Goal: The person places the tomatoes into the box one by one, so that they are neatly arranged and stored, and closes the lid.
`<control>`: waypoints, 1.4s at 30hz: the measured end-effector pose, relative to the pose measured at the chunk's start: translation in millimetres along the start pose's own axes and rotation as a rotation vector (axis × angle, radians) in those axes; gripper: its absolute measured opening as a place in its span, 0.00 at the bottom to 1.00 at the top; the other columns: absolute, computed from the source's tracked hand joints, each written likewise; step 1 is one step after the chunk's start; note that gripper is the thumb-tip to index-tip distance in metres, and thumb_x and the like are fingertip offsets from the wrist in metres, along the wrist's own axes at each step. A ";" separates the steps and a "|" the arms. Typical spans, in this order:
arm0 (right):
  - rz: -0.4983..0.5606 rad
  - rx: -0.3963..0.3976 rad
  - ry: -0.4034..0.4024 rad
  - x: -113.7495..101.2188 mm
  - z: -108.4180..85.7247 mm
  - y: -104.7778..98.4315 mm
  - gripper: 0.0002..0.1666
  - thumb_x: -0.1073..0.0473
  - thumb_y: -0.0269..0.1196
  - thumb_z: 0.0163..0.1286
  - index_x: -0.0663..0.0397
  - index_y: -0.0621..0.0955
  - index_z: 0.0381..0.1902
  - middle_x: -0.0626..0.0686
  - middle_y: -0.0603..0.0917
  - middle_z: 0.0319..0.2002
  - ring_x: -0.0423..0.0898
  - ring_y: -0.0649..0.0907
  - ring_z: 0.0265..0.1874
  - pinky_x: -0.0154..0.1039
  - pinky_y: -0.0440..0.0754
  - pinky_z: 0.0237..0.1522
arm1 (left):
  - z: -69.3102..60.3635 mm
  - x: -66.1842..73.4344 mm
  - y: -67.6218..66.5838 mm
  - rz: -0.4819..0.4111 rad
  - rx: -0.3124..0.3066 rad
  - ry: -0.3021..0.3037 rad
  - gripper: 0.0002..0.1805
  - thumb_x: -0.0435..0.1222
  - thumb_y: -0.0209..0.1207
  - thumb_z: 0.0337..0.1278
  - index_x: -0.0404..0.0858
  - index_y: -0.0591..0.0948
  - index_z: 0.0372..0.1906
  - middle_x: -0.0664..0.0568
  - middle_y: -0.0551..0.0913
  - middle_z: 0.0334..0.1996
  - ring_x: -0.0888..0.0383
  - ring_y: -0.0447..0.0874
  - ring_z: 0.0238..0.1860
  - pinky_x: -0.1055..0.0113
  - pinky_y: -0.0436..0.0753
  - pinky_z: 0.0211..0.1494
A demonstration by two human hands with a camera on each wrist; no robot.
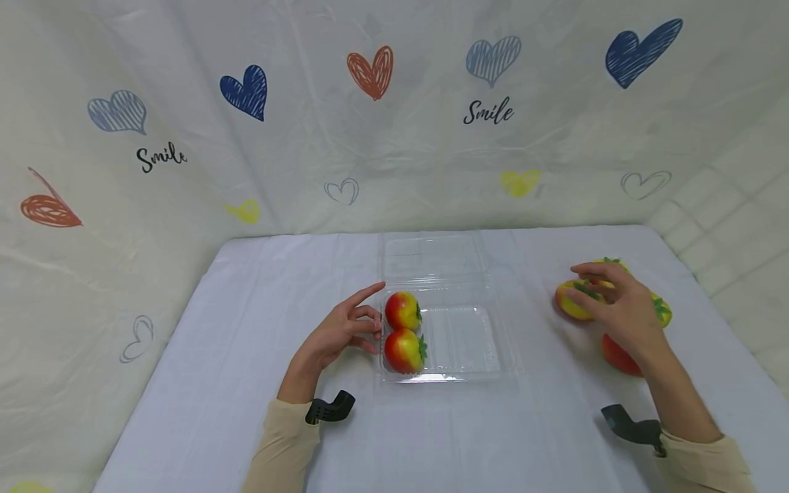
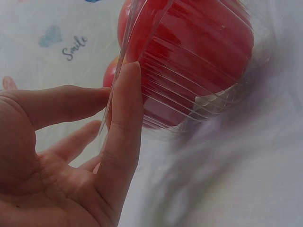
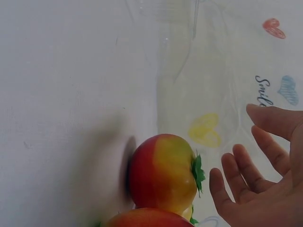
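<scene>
A clear plastic clamshell box [image 1: 462, 342] lies with its lid folded back. Two red-and-yellow persimmon-like fruits [image 1: 402, 350] with green leafy tops sit along its left side. My left hand [image 1: 339, 332] pinches the box's left rim; the left wrist view shows the thin plastic edge between thumb and finger [image 2: 127, 109], with red fruit behind the ribbed wall. Over at the right, my right hand [image 1: 625, 311] hovers above several similar fruits, partly covering them. In the right wrist view its fingers are spread and hold nothing, beside a red-and-yellow fruit [image 3: 163, 172].
The box's lid [image 1: 431, 257] reaches toward the back edge of the white-covered table [image 1: 296, 274]. A pale curtain with printed hearts [image 1: 370, 137] hangs behind. Black wrist mounts [image 1: 333, 407] stick out from both sleeves. A red fruit [image 1: 619, 356] lies under the right wrist.
</scene>
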State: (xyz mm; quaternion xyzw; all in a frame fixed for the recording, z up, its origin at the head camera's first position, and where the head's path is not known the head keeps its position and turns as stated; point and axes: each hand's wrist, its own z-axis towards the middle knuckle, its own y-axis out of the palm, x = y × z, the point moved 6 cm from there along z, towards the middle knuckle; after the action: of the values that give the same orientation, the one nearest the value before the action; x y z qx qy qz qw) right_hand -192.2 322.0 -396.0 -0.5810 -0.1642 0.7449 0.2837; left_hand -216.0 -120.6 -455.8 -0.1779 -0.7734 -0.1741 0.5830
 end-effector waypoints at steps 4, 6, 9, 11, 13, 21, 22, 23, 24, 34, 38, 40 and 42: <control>-0.005 0.000 -0.004 1.4 0.0 -2.2 0.26 0.58 0.72 0.68 0.56 0.81 0.62 0.26 0.76 0.52 0.24 0.78 0.50 0.10 0.72 0.49 | 0.2 -0.2 -0.3 0.004 0.002 -0.001 0.41 0.30 0.58 0.70 0.53 0.60 0.83 0.52 0.78 0.37 0.56 0.81 0.33 0.59 0.92 0.39; -0.004 0.001 -0.002 2.5 0.2 -3.0 0.27 0.58 0.73 0.68 0.56 0.80 0.62 0.26 0.76 0.52 0.24 0.78 0.50 0.10 0.72 0.49 | 0.4 -0.3 -0.4 0.005 0.003 -0.001 0.41 0.30 0.58 0.69 0.53 0.60 0.83 0.52 0.78 0.37 0.56 0.81 0.33 0.59 0.92 0.39; -0.006 -0.005 0.000 4.7 0.8 -3.9 0.27 0.58 0.72 0.68 0.57 0.80 0.63 0.26 0.76 0.52 0.24 0.77 0.50 0.09 0.72 0.49 | 0.6 -0.5 -0.5 0.004 0.001 0.002 0.41 0.30 0.58 0.70 0.53 0.60 0.83 0.52 0.78 0.37 0.57 0.82 0.33 0.59 0.92 0.39; -0.001 -0.008 0.002 6.8 1.4 -4.8 0.27 0.58 0.73 0.68 0.57 0.80 0.63 0.27 0.77 0.52 0.24 0.78 0.50 0.10 0.72 0.49 | 0.6 -0.8 -0.5 0.003 -0.001 0.004 0.41 0.30 0.58 0.70 0.53 0.60 0.83 0.52 0.78 0.37 0.57 0.82 0.33 0.59 0.92 0.39; 0.012 -0.009 0.006 9.1 1.9 -5.9 0.27 0.59 0.73 0.67 0.57 0.80 0.63 0.28 0.78 0.51 0.24 0.78 0.50 0.10 0.72 0.49 | 0.7 -1.1 -0.7 0.002 0.000 0.005 0.41 0.30 0.58 0.70 0.53 0.60 0.83 0.52 0.78 0.37 0.57 0.82 0.33 0.59 0.92 0.39; -0.037 -0.039 0.037 16.0 -0.5 -7.5 0.29 0.56 0.73 0.68 0.55 0.79 0.64 0.23 0.76 0.51 0.19 0.75 0.49 0.10 0.71 0.47 | 1.3 -1.7 -0.8 0.001 -0.003 0.006 0.41 0.30 0.58 0.70 0.54 0.60 0.83 0.52 0.78 0.37 0.56 0.82 0.33 0.59 0.92 0.39; -0.049 -0.044 0.044 16.6 -0.9 -7.3 0.29 0.55 0.73 0.68 0.54 0.78 0.64 0.22 0.75 0.51 0.19 0.75 0.49 0.09 0.71 0.46 | 1.3 -1.7 -0.8 0.001 -0.003 0.006 0.41 0.30 0.58 0.70 0.54 0.60 0.83 0.52 0.78 0.37 0.56 0.82 0.33 0.59 0.92 0.39; -0.058 -0.048 0.051 17.0 -1.2 -7.1 0.29 0.54 0.73 0.68 0.54 0.78 0.64 0.22 0.74 0.51 0.19 0.74 0.49 0.09 0.71 0.46 | 1.3 -1.7 -0.6 0.001 -0.004 0.006 0.41 0.30 0.58 0.70 0.54 0.60 0.83 0.52 0.78 0.37 0.56 0.82 0.33 0.59 0.92 0.39; -0.065 -0.051 0.055 17.2 -1.3 -6.9 0.29 0.54 0.73 0.68 0.54 0.78 0.64 0.21 0.73 0.51 0.19 0.74 0.49 0.09 0.70 0.45 | 1.2 -1.5 -0.6 0.000 -0.002 0.005 0.41 0.30 0.58 0.70 0.54 0.60 0.83 0.52 0.78 0.37 0.56 0.82 0.33 0.59 0.92 0.39; -0.130 -0.082 0.081 21.1 1.3 -6.4 0.32 0.49 0.73 0.67 0.52 0.78 0.65 0.24 0.69 0.53 0.17 0.71 0.46 0.12 0.69 0.43 | 1.4 -2.1 -1.2 0.001 0.000 0.005 0.40 0.29 0.58 0.70 0.54 0.60 0.82 0.51 0.78 0.37 0.57 0.82 0.33 0.59 0.92 0.39; -0.141 -0.114 0.091 24.1 2.5 -6.7 0.33 0.49 0.73 0.68 0.53 0.77 0.66 0.36 0.74 0.57 0.16 0.69 0.46 0.10 0.69 0.43 | 1.4 -2.0 -1.4 0.002 0.001 0.006 0.40 0.29 0.58 0.70 0.54 0.60 0.82 0.51 0.78 0.37 0.57 0.82 0.34 0.59 0.92 0.39; -0.164 -0.131 0.109 26.0 2.6 -6.6 0.34 0.48 0.72 0.68 0.53 0.77 0.67 0.47 0.77 0.60 0.19 0.71 0.46 0.11 0.69 0.41 | 1.4 -1.8 -1.3 0.003 -0.001 0.006 0.40 0.29 0.58 0.70 0.54 0.60 0.82 0.51 0.78 0.37 0.57 0.81 0.34 0.59 0.92 0.39; -0.188 -0.156 0.130 27.4 2.6 -5.3 0.36 0.47 0.71 0.69 0.54 0.75 0.70 0.59 0.77 0.64 0.31 0.78 0.49 0.14 0.69 0.39 | 1.5 -1.8 -1.4 0.002 -0.001 0.006 0.41 0.29 0.58 0.70 0.54 0.60 0.83 0.51 0.78 0.37 0.57 0.82 0.33 0.59 0.92 0.39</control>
State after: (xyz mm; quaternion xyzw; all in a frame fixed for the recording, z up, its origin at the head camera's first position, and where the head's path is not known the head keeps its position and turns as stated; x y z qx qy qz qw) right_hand -197.9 343.2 -413.4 -0.6303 -0.2566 0.6609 0.3164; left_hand -217.5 -121.3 -458.1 -0.1784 -0.7713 -0.1743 0.5856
